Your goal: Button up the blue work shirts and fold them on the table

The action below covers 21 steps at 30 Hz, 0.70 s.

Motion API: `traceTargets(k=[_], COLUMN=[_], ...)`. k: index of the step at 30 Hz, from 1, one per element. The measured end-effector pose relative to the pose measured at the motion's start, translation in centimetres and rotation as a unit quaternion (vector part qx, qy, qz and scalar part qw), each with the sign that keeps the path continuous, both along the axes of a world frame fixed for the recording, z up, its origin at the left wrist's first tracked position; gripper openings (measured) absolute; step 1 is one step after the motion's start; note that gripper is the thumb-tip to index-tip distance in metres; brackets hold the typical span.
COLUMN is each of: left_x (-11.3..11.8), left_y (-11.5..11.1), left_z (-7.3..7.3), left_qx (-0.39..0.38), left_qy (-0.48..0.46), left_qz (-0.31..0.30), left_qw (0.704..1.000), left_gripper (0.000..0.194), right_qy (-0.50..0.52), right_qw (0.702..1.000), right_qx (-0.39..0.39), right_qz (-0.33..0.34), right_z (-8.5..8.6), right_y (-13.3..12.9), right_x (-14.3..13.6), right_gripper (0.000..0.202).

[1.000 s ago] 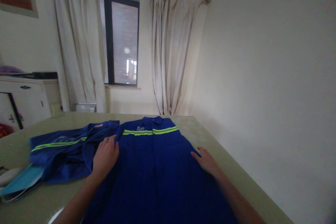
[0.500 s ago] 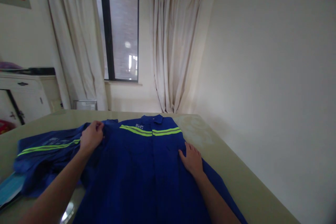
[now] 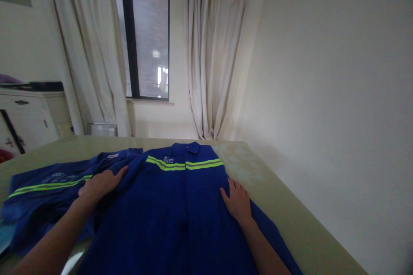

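A blue work jacket (image 3: 167,206) with a collar and yellow-green reflective chest bands lies front up on the table. My right hand (image 3: 238,200) rests open on the jacket's chest near its right edge, thumb apart from the fingers. At the jacket's left side is my left hand (image 3: 101,183), with one digit stretched toward the sleeve and nothing visibly gripped; its other fingers are partly hidden. A second blue garment (image 3: 48,184) with a similar band lies rumpled beneath and beside that hand.
The pale green tabletop (image 3: 277,202) runs along the white wall on the right. A light-blue item (image 3: 6,234) lies at the left edge. Beyond the table are a white cabinet (image 3: 30,116), curtains (image 3: 209,51) and a window (image 3: 150,38).
My left hand has moved down and left from the jacket's shoulder, from bunched fingers to a stretched digit. The second garment's label now shows. My right hand stays on the jacket.
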<state>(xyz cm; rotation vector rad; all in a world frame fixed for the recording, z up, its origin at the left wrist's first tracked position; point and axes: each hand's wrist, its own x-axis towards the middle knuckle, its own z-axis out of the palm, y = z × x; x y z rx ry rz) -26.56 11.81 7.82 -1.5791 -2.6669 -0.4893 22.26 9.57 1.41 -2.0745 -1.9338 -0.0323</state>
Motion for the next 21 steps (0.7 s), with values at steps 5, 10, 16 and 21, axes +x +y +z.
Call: traceTargets(k=[5,10,16,21], left_x=[1.9,2.4,3.4,9.1], left_y=[0.2,-1.4,-1.7,-0.9], left_z=[0.5,5.2,5.4,-0.1], left_qx=[-0.072,0.094,0.282,0.157], left_qy=[-0.022,0.058,0.131,0.167], left_qz=[-0.108,-0.092,-0.038,-0.176], left_qw=[0.991,0.990,0.950,0.957], left_gripper=[0.034,0.038,0.046,0.050], right_qy=[-0.005,-0.012,-0.016,-0.012], right_qw=[1.000,1.000,1.000,1.000], right_qx=[0.001,0.006,0.016,0.015], right_qz=[0.000,-0.003,-0.002,0.000], right_z=[0.2,0.4,0.2,0.0], right_y=[-0.1,-0.2,-0.2,-0.2], right_x=[-0.1,-0.2,-0.3,-0.1], right_gripper=[0.058,0.055,0.056,0.056])
